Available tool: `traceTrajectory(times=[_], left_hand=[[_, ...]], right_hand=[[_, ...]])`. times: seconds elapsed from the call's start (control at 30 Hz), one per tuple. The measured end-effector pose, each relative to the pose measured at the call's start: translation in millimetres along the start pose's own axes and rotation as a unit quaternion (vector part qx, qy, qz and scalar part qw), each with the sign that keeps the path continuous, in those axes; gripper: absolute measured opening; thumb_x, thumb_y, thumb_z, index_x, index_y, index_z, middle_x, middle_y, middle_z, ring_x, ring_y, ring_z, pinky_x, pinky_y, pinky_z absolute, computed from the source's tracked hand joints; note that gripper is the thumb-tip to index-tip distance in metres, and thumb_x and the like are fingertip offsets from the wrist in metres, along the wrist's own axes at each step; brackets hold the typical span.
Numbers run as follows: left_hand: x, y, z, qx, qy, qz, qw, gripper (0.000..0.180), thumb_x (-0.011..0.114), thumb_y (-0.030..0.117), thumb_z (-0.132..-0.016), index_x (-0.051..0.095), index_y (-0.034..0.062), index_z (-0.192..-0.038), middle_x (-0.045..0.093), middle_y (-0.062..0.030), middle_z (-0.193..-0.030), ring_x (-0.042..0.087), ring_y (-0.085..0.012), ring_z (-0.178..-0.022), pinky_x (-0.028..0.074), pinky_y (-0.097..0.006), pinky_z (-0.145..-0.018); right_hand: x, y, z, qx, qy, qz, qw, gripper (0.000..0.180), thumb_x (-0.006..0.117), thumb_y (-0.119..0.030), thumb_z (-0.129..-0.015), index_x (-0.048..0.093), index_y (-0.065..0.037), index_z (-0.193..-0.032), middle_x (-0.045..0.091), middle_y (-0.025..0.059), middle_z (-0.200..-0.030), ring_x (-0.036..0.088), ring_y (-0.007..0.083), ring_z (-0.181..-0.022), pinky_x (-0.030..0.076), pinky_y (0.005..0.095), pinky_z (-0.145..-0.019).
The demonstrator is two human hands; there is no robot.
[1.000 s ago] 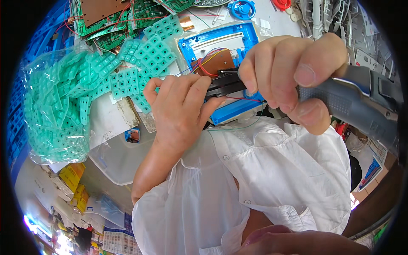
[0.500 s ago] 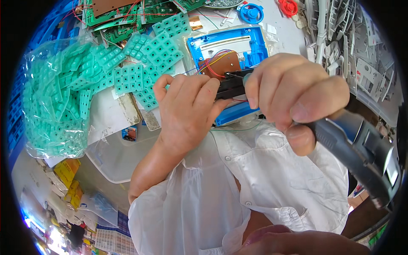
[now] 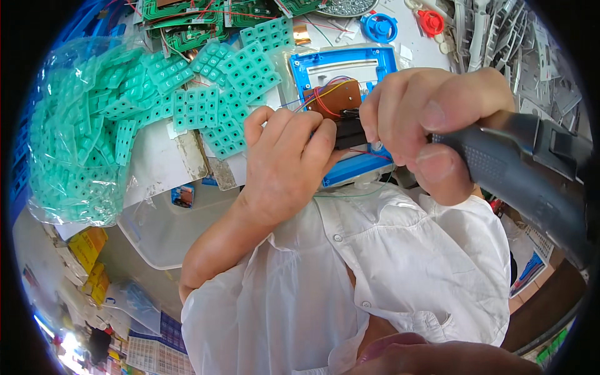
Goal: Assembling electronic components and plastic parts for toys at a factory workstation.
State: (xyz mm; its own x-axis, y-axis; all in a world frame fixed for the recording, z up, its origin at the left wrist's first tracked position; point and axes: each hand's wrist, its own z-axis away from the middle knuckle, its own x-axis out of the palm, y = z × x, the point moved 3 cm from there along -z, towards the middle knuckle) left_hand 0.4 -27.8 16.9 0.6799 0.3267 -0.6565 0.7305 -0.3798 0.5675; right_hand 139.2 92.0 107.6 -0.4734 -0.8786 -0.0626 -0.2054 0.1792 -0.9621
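Bright, even light falls from above, with soft shadows under the left hand (image 3: 284, 169). The white shirt (image 3: 375, 269) is nearly washed out. The tool handle (image 3: 519, 181) beside it looms large and slightly soft. Fisheye bending darkens and smears everything toward the rim.

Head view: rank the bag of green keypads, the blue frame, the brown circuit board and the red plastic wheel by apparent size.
1. bag of green keypads
2. blue frame, partly hidden by both hands
3. brown circuit board
4. red plastic wheel
Board and wheel look close; fisheye bending near the rim makes that pair unsure.
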Motion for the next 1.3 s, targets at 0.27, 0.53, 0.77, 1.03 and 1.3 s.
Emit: traceTrajectory(times=[0.27,0.53,0.77,1.03,1.3], left_hand=[[2,-5,3,-0.004,-0.009,0.026,1.000,0.039,0.083,0.030,-0.075,0.068,0.0060,-0.102,0.063,-0.0032,-0.096,0.057,-0.0210,-0.086,0.038,-0.042,-0.090],[6,-8,11,-0.001,-0.027,0.055,0.998,0.045,0.082,0.025,-0.076,0.066,0.0057,-0.113,0.065,-0.0058,-0.106,0.058,-0.0258,-0.088,0.036,-0.045,-0.087],[1,-8,8,0.000,-0.025,0.031,0.999,0.046,0.088,0.026,-0.071,0.069,0.0075,-0.109,0.068,-0.0041,-0.103,0.060,-0.0246,-0.088,0.039,-0.043,-0.090],[2,-8,5,-0.003,-0.026,0.016,1.000,0.043,0.084,0.030,-0.076,0.070,0.0099,-0.111,0.068,-0.0023,-0.103,0.060,-0.0217,-0.086,0.040,-0.043,-0.090],[0,-5,1,0.005,-0.064,0.009,0.998,0.055,0.091,0.021,-0.070,0.070,0.0083,-0.120,0.070,-0.0048,-0.102,0.061,-0.0225,-0.087,0.040,-0.040,-0.086]], right_hand=[[3,1,-1,0.017,0.028,0.057,0.998,0.026,0.070,-0.022,-0.100,0.048,-0.010,-0.108,0.057,0.0015,-0.069,0.052,0.0130,-0.055,0.049,0.0328,-0.054],[6,12,-8,-0.016,-0.018,-0.040,0.999,0.033,0.074,-0.024,-0.095,0.052,-0.010,-0.116,0.058,-0.0020,-0.068,0.054,0.0116,-0.054,0.051,0.0308,-0.054],[-57,3,16,-0.124,0.047,-0.107,0.985,0.061,0.071,-0.045,-0.093,0.052,-0.020,-0.145,0.055,-0.0095,-0.075,0.050,0.0071,-0.066,0.046,0.0282,-0.072],[-84,-11,39,-0.128,0.235,0.126,0.955,0.051,0.059,-0.022,-0.099,0.043,-0.006,-0.145,0.060,0.0026,-0.093,0.059,0.0187,-0.084,0.051,0.0393,-0.081],[-46,-14,73,-0.206,0.429,0.361,0.802,0.068,0.061,0.007,-0.087,0.037,0.001,-0.150,0.046,0.0266,-0.150,0.049,0.0410,-0.138,0.048,0.0619,-0.108]])
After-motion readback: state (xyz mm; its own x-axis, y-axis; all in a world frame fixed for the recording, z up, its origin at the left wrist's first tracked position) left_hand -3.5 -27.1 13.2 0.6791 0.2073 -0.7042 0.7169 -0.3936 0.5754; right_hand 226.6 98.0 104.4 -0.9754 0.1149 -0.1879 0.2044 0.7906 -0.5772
